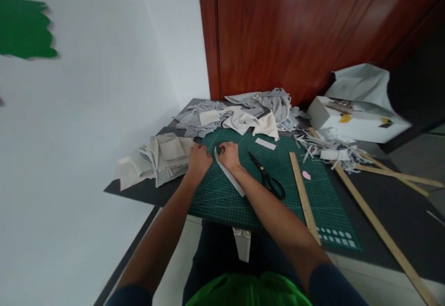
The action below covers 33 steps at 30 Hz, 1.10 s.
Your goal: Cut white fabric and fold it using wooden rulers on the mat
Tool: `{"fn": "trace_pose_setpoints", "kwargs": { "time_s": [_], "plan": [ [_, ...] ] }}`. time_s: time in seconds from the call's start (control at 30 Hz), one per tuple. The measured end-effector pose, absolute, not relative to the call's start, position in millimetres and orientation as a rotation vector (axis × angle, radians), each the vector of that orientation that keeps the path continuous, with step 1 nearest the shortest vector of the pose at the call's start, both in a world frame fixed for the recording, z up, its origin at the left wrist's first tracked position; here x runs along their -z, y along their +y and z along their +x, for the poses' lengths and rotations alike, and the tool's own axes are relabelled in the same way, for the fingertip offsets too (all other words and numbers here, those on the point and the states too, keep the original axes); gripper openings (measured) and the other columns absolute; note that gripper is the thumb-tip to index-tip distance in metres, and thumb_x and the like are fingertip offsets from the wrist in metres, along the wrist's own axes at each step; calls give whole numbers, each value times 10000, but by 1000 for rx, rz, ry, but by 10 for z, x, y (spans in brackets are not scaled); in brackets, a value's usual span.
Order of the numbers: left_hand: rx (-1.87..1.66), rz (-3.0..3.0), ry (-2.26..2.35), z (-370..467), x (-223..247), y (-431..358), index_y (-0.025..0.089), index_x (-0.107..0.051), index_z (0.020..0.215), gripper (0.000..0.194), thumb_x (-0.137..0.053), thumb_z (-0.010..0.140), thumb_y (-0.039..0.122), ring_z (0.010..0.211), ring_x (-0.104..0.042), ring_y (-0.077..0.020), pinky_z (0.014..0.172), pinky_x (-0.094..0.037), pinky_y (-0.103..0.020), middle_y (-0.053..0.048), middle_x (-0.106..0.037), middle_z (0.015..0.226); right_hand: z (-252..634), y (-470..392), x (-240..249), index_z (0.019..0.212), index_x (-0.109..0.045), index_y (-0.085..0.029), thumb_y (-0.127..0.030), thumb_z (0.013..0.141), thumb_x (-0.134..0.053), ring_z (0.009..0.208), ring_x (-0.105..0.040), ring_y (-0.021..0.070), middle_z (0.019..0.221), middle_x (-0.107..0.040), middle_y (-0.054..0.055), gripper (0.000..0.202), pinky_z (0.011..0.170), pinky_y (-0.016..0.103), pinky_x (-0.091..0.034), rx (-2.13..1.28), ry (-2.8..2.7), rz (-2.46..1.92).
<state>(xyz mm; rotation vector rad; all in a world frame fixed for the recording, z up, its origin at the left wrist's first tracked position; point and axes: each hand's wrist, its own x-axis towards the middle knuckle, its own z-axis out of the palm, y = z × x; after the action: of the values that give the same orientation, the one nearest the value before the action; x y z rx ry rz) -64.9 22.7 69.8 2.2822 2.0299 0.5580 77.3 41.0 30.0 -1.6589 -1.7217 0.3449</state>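
My right hand (230,156) is closed, its fingers curled at the far end of a narrow pale grey fabric strip (229,175). The strip lies slantwise over the green cutting mat (215,194), its near end beside my right wrist. My left hand (200,161) is closed at the right edge of a stack of cream and grey fabric pieces (170,150); its fingertips are hidden, and I cannot tell what is in them. Black-handled scissors (266,175) lie right of my right forearm, blades pointing away. Beyond them rests a small white rectangle (266,143).
A wooden ruler (304,194) and a pink scrap (306,175) are on the mat. Grey and cream cloth (243,116) is heaped at the back. Right stand a white box (361,123), tangled fabric strips (333,150) and a long wooden stick (382,232). A white wall (104,88) borders the left.
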Motion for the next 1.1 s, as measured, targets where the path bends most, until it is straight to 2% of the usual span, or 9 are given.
{"fn": "trace_pose_setpoints", "kwargs": {
  "time_s": [0.07, 0.17, 0.33, 0.53, 0.7, 0.87, 0.97, 1.1],
  "plan": [
    [-417, 2250, 1964, -470, -638, 226, 133, -794, 1154, 325, -579, 915, 182, 1164, -699, -370, 1038, -543, -454, -231, -711, 1237, 1031, 362, -299, 1114, -792, -137, -40, 906, -506, 1188, -625, 284, 1166, -753, 164, 366, 1116, 432, -404, -309, -1679, -1701],
    [-272, 2231, 1919, -237, -556, 205, 110, -783, 1170, 325, -624, 901, 200, 1062, -747, -345, 962, -577, -416, -238, -711, 1230, 1388, 271, -281, 1080, -805, -134, -31, 871, -534, 1157, -652, 293, 1124, -754, 160, 358, 1112, 438, -435, -303, -1608, -1749],
    [-285, 2284, 1851, 47, -497, 218, 83, -773, 1174, 358, -605, 858, 71, 1065, -765, -347, 963, -574, -410, -265, -725, 1204, 1820, 100, -180, 1021, -823, -160, -35, 845, -548, 1064, -696, 287, 1081, -750, 143, 349, 1075, 423, -504, -321, -1508, -1808],
    [-317, 2293, 1779, 290, -524, 286, 117, -778, 1113, 313, -581, 875, 71, 1090, -759, -362, 949, -567, -417, -232, -760, 1159, 2057, -84, -116, 947, -807, -202, -31, 840, -596, 985, -720, 245, 1029, -742, 93, 292, 1023, 384, -550, -386, -1519, -1727],
    [-691, 2270, 1703, 590, -599, 359, 136, -747, 1046, 235, -542, 935, 107, 1048, -736, -277, 971, -541, -360, -173, -752, 1131, 2180, -186, -146, 1075, -784, -186, -88, 870, -659, 976, -711, 218, 1092, -738, 98, 260, 993, 363, -569, -420, -1646, -1582],
    [-881, 2102, 1320, 956, -624, 460, 189, -717, 828, 181, -567, 905, 124, 916, -709, -205, 899, -538, -307, -51, -760, 902, 2361, -243, -213, 1363, -681, -162, -132, 877, -705, 1001, -706, 217, 1254, -737, 136, 488, 1004, 377, -568, -412, -1684, -1502],
    [-934, 1946, 1095, 1150, -563, 522, 179, -717, 784, 179, -569, 865, 120, 844, -699, -182, 826, -539, -285, -22, -747, 825, 2487, -252, -228, 1351, -690, -176, -120, 896, -674, 995, -727, 224, 1174, -778, 112, 459, 987, 370, -571, -423, -1640, -1534],
    [-901, 1851, 1046, 1390, -457, 622, 162, -750, 825, 165, -592, 834, 115, 801, -707, -177, 793, -560, -286, -24, -760, 826, 2646, -225, -180, 1294, -713, -206, -134, 919, -643, 926, -756, 217, 1017, -808, 67, 389, 915, 345, -587, -468, -1449, -1648]
  ]
}}
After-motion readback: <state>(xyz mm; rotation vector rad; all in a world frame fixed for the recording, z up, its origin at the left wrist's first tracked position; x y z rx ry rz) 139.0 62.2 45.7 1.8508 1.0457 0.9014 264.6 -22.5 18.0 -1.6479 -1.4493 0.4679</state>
